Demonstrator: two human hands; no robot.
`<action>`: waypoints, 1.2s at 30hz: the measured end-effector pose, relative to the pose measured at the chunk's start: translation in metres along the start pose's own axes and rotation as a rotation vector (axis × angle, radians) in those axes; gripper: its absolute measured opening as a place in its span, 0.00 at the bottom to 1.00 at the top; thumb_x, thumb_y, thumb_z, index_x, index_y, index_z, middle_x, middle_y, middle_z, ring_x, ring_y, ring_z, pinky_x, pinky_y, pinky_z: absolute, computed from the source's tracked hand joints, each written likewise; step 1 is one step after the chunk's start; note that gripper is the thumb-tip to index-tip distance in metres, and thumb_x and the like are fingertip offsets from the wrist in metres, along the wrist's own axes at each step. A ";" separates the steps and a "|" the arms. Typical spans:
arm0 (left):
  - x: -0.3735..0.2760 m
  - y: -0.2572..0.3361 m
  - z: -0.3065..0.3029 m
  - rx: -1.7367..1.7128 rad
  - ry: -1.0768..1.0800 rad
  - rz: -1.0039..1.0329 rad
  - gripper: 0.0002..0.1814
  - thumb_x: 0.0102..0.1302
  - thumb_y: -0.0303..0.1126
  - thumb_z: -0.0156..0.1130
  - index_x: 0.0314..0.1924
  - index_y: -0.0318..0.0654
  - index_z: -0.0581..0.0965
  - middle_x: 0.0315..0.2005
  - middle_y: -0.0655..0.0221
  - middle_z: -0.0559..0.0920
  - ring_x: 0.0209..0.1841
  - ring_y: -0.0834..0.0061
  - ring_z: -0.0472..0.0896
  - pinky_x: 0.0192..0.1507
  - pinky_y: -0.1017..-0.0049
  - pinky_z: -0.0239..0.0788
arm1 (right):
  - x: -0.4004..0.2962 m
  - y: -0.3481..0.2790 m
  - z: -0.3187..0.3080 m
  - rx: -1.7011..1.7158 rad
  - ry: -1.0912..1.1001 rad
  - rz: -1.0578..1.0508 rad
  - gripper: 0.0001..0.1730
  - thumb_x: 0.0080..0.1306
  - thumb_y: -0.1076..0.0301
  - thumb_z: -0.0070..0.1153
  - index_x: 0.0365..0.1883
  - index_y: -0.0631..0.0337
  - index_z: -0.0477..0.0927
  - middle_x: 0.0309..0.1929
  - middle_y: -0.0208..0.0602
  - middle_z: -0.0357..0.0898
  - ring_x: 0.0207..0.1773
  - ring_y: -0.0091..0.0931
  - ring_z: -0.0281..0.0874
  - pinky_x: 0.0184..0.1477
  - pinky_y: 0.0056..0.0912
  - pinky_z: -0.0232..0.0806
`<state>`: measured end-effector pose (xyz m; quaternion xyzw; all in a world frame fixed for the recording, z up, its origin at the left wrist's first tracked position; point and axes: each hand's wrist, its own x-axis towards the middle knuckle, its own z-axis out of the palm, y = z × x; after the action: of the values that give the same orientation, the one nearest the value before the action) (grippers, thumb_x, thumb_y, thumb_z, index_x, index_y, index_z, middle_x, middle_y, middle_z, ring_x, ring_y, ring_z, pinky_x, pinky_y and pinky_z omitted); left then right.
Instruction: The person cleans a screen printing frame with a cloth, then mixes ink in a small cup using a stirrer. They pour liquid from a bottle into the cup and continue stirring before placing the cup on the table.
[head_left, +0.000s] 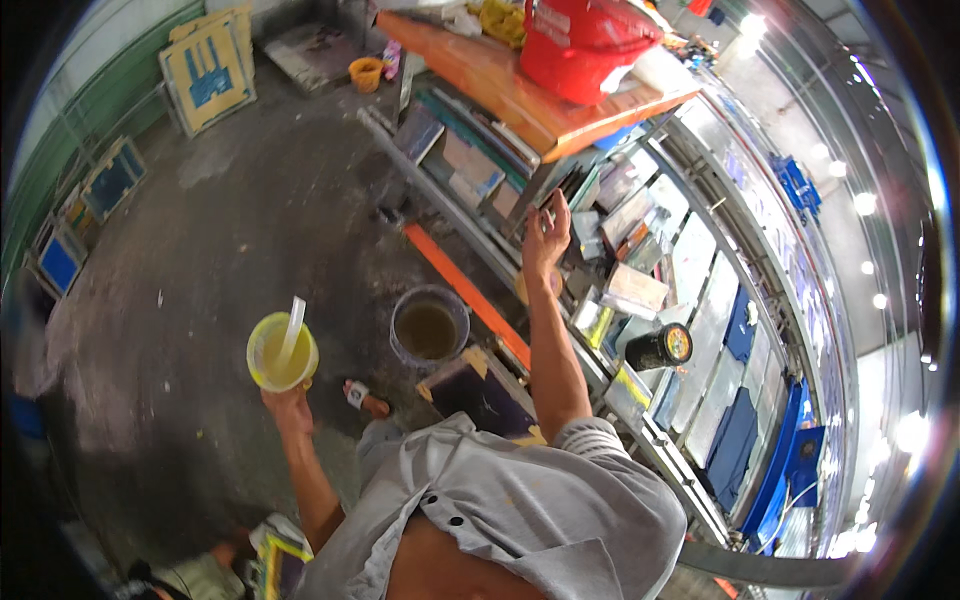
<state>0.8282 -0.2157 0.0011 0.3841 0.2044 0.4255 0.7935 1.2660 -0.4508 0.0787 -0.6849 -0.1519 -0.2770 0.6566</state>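
Note:
My left hand (288, 414) grips a yellow plastic tub (259, 357) from below and carries it above the floor. Pale yellow liquid or paste shows inside, and a translucent white stick (295, 321) stands tilted in it, its top above the rim. My right hand (549, 238) reaches forward over the near edge of a cluttered metal table, fingers apart and slightly curled, with nothing visible in them. Closest to it are a corner of the orange-topped stand (551, 142) and several blocks and flat pieces, among them a pale block (636, 289).
A bucket of murky liquid (394, 339) stands on the floor beside an orange bar (465, 292). A black can (646, 351) rests on the table, with dark blue fabric (733, 450) beyond. A red bucket (577, 60) sits on the orange top. Framed screens (214, 71) lean at the wall.

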 end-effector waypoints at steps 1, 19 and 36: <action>0.015 0.002 -0.003 0.080 0.032 0.019 0.31 0.58 0.19 0.70 0.63 0.29 0.73 0.51 0.63 0.83 0.50 0.69 0.83 0.48 0.69 0.77 | 0.016 0.002 0.026 -0.108 0.139 -0.100 0.26 0.66 0.73 0.65 0.63 0.65 0.78 0.62 0.49 0.77 0.57 0.34 0.81 0.59 0.40 0.75; 0.254 0.142 -0.064 0.196 0.130 0.059 0.42 0.45 0.11 0.71 0.65 0.34 0.73 0.56 0.64 0.82 0.57 0.70 0.82 0.52 0.70 0.82 | -0.185 -0.162 0.342 0.429 -0.928 0.546 0.22 0.74 0.52 0.60 0.50 0.65 0.86 0.42 0.34 0.87 0.43 0.23 0.82 0.37 0.29 0.71; 0.291 0.217 -0.154 0.100 0.863 0.344 0.49 0.39 0.10 0.70 0.69 0.37 0.71 0.56 0.67 0.82 0.55 0.69 0.83 0.48 0.68 0.82 | -0.330 -0.359 0.679 0.859 -2.129 -0.631 0.11 0.59 0.66 0.71 0.36 0.64 0.88 0.33 0.39 0.84 0.32 0.34 0.83 0.36 0.33 0.72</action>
<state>0.7766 0.1680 0.0760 0.2381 0.4693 0.6615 0.5343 0.9190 0.3017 0.1913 -0.2270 -0.8629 0.3549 0.2789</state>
